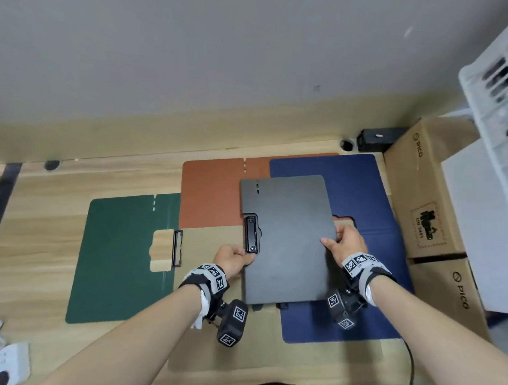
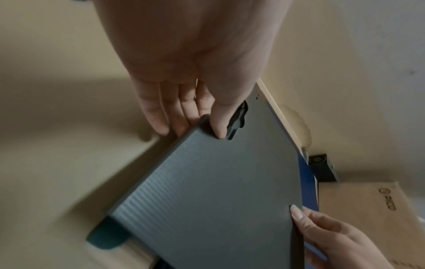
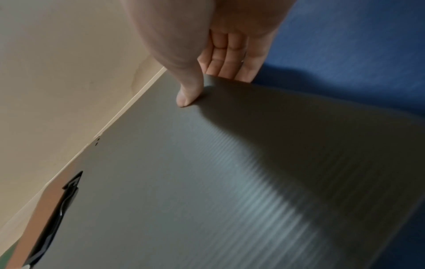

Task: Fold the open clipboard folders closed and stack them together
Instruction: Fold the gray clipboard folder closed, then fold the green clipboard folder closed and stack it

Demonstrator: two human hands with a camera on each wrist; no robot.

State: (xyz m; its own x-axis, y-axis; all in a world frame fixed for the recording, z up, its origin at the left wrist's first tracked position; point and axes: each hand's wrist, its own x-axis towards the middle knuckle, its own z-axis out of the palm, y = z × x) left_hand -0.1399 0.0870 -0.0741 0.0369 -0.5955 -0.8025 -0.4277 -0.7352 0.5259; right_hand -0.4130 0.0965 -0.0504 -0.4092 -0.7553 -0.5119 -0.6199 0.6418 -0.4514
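Soft even light, dim blurred wrist views, perhaps overhead-lit.

A closed grey folder point(image 1: 285, 238), clip point(image 1: 251, 235) on its left edge, lies over an open blue folder point(image 1: 373, 198) and an orange one point(image 1: 208, 196). A green folder point(image 1: 117, 258) lies open, left.

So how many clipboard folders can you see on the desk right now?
4. The black folder is gripped by the left hand and right hand; the green folder lies left, the orange folder behind, the blue folder underneath at right. More could be hidden.
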